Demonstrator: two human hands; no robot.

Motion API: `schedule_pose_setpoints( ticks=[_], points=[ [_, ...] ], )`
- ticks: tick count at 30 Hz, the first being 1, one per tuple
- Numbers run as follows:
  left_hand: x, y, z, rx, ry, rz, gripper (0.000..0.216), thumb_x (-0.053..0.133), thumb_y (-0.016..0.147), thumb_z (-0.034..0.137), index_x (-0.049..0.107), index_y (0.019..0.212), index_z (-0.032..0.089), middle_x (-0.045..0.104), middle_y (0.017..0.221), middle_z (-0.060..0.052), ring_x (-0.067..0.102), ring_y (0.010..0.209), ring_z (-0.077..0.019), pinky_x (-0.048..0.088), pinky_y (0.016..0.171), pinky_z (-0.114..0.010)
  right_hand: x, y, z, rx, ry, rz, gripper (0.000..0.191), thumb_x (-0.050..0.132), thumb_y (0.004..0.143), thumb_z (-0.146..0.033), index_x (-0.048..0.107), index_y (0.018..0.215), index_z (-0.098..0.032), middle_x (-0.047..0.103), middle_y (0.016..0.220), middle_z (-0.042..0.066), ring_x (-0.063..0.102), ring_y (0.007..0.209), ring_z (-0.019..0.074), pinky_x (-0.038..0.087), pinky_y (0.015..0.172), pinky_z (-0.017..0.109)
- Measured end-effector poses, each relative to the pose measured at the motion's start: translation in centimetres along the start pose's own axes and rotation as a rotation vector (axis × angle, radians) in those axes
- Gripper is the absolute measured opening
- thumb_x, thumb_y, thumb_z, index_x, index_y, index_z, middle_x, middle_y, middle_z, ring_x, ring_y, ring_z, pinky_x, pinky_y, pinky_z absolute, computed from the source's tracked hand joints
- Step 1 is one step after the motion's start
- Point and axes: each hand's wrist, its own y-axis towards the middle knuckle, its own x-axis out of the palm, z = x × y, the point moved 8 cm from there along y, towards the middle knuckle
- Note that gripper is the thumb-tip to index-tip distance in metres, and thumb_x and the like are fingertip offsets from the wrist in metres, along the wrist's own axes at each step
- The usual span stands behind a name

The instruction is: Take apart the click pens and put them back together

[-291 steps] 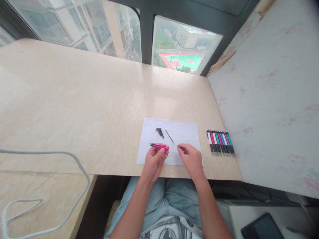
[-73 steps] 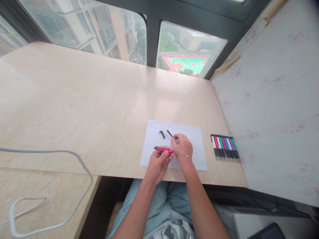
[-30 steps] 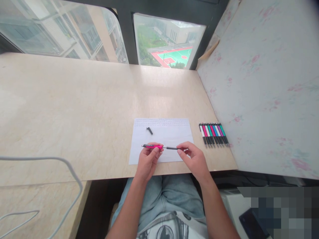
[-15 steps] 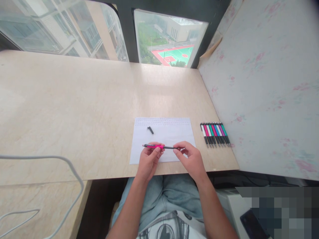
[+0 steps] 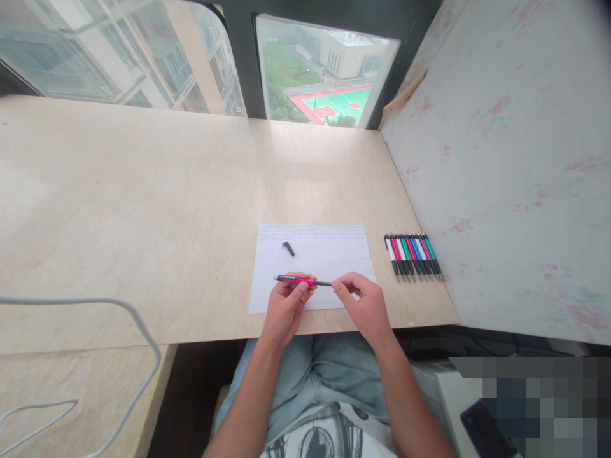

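Pink plastic shows along the barrel of the pen (image 5: 292, 280), held level between the two hands, with its black sleeve (image 5: 323, 284) reaching towards the right. If the right hand pulled or turned off line, I think the sleeve could sit crooked on the barrel or slip free, and anything inside might slide out; whether the joint is fully closed is too small to tell. The rounded barrel might also roll within the fingers if both sides twisted unevenly.

The left hand (image 5: 286, 310) has a closed grip, thumb pressed over the barrel near the joint and fingers curled underneath. The right hand (image 5: 366, 304) has a narrow grip, thumb and forefinger pinching the sleeve's far end, the other fingers loosely bent.

Directly below both grips lies the paper (image 5: 351, 256), lines of writing along its far edge. Just beyond the left grip, a loose black piece (image 5: 289, 249) rests on it; a careless knuckle could knock it away, I judge. Off to the right of the right grip, a row of pens (image 5: 411, 257) lies side by side on the surface (image 5: 181, 197). Well beyond both grips stands the window (image 5: 329, 70).
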Motion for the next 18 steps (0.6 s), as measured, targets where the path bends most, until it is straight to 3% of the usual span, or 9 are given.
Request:
schedule_pose_setpoints(
  ticks=[6,13,18],
  points=[
    [0.05,-0.03,0.08,0.002,-0.004,0.0,0.014,0.08,0.075,0.02,0.073,0.087,0.016,0.074,0.089,-0.005,0.067,0.081,-0.0112,0.053,0.079,-0.022,0.39,0.35,-0.38,-0.029,-0.091,-0.027,0.044,0.049,0.097,-0.042,0.063,0.062,-0.02,0.062,0.06,0.001,0.056,0.058,0.0151,0.041,0.06,0.028],
    [-0.23,0.08,-0.05,0.001,-0.02,0.021,0.017,0.081,0.073,0.021,0.073,0.087,0.017,0.074,0.09,-0.005,0.067,0.079,-0.0115,0.053,0.078,-0.023,0.26,0.32,-0.4,-0.062,-0.003,-0.055,0.021,0.057,0.091,-0.039,0.068,0.094,-0.021,0.071,0.09,0.005,0.064,0.079,0.019,0.05,0.066,0.028],
    [-0.09,0.05,-0.02,0.006,-0.008,0.002,0.013,0.079,0.076,0.019,0.074,0.087,0.017,0.074,0.089,-0.005,0.067,0.079,-0.0109,0.053,0.077,-0.022,0.36,0.18,-0.74,-0.084,-0.057,-0.082,0.026,0.055,0.092,-0.039,0.065,0.077,-0.021,0.068,0.075,0.003,0.061,0.068,0.0175,0.048,0.065,0.029]
  ],
)
